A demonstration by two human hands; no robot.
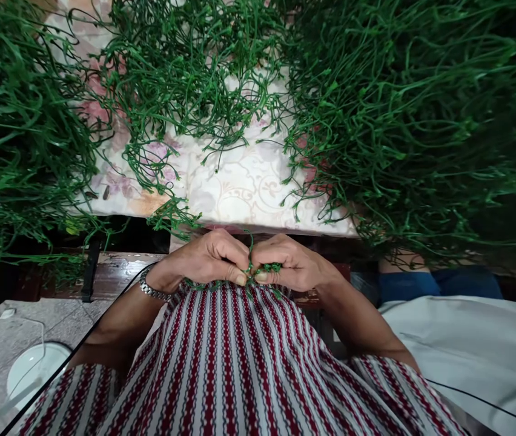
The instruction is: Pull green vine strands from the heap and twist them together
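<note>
My left hand [212, 259], with a metal watch at its wrist, pinches a thin green sprig [249, 266] that looks like artificial foliage. Close against it, my right hand [287, 263] grips the same small cluster between thumb and fingers. The fingertips of both hands almost meet in front of the striped garment, just off the table edge. Small green tips poke out between and below the fingers, and part of the cluster is hidden by them. A loose strand of green stems [174, 215] hangs over the edge beside my left hand.
Large tangled heaps of green stems lie at the left [17, 121], the back middle [203, 66] and the right [421, 121]. Beneath them is a flowered tablecloth [244, 188]. A white round object [35, 369] with a cord stands at lower left; pale cloth [476, 345] lies at right.
</note>
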